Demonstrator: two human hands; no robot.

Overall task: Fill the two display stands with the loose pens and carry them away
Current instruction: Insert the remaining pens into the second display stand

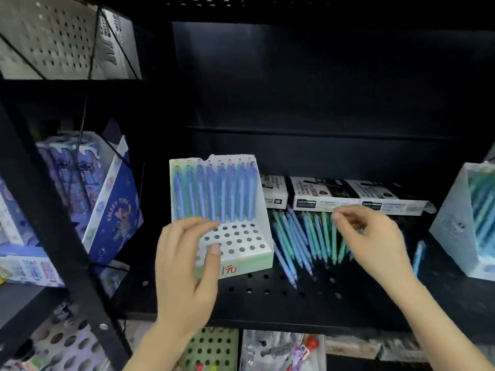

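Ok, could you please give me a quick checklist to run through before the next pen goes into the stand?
1. Free holes in the white display stand: front rows empty, ok.
2. Stand steadied: left hand rests on its front left corner, ok.
3. Right hand has a grip on a pen: cannot tell, its fingers are blurred above the pile.
4. Loose pens at hand: they lie on the shelf right beside the stand, ok.
5. All pens gathered: not ok, one stray pen lies apart, near the second stand.
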